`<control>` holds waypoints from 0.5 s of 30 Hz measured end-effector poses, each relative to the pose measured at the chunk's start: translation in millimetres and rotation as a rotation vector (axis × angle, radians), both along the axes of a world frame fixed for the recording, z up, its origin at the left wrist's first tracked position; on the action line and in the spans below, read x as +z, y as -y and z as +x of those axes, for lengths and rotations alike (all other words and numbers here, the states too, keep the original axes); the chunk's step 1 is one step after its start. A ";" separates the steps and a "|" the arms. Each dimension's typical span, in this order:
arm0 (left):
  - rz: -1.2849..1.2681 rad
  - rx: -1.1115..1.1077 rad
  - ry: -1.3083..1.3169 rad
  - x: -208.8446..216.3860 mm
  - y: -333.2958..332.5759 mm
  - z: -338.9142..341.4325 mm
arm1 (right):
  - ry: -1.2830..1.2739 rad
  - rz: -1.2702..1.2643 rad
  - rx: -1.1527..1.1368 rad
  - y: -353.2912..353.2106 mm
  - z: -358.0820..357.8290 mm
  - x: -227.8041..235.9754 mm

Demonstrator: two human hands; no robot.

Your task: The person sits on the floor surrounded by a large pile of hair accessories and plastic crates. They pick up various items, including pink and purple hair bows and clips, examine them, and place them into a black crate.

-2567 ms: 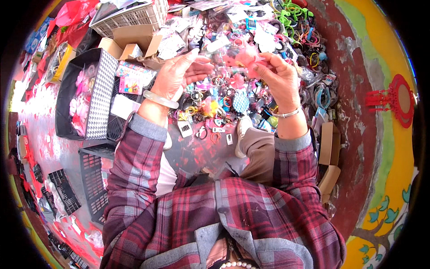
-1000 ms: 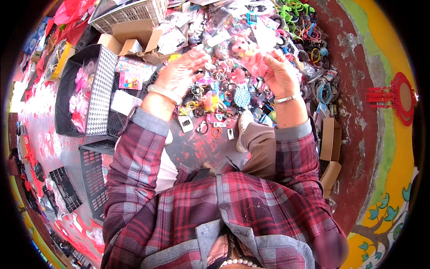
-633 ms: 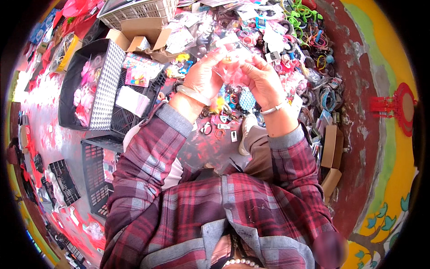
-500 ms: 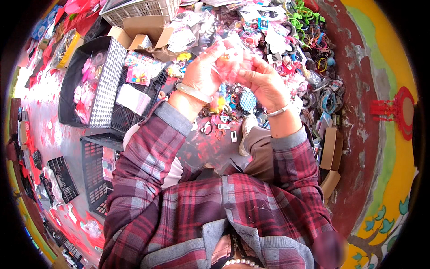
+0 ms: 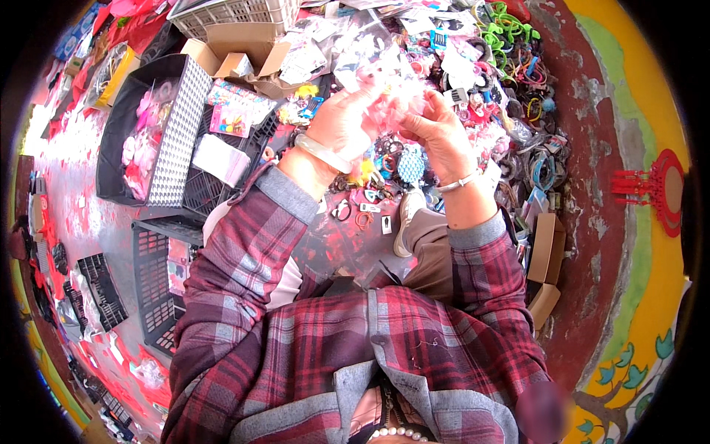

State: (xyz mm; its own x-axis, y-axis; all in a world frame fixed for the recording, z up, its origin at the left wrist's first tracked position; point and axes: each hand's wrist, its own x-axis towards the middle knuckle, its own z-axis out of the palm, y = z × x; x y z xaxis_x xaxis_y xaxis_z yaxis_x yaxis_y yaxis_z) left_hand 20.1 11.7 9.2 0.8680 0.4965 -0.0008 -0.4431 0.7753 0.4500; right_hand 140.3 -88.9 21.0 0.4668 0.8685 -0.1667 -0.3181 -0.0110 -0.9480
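Note:
A pale pink, gauzy hair accessory (image 5: 403, 102) is held up between my hands, over the heap of hair ties. My left hand (image 5: 342, 127) is closed on its left side, with a clear plastic bag (image 5: 362, 65) showing just beyond the fingers. From the right, my right hand (image 5: 444, 144) pinches the near edge of the pink piece between thumb and fingers. Glare washes out part of it, so its exact shape cannot be made out. Below the hands lie a light blue beaded hair tie (image 5: 410, 164) and a yellow fluffy piece (image 5: 362, 173).
A black bin with a houndstooth side (image 5: 177, 133) holds pink items at the left. Beside it are an opened cardboard box (image 5: 251, 44), a black crate (image 5: 154, 277) and a pale basket (image 5: 229, 16). Green hair bands (image 5: 510, 29) lie far right, near a painted wall (image 5: 658, 89).
My left hand has shifted slightly, and more of the clear bag now shows beyond it. My right hand has moved a little down, its fingers less bunched. The pink piece looks more spread.

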 end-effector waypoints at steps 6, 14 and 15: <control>-0.004 -0.074 -0.035 -8.5 5.9 0.1 | -0.072 0.041 -0.031 -0.8 -0.5 -6.6; -0.026 -0.207 -0.075 -2.2 10.0 -1.8 | -0.256 0.221 0.085 0.6 -3.1 9.1; -0.031 -0.232 -0.085 -1.3 10.3 -2.4 | -0.260 0.213 0.109 1.6 0.2 6.0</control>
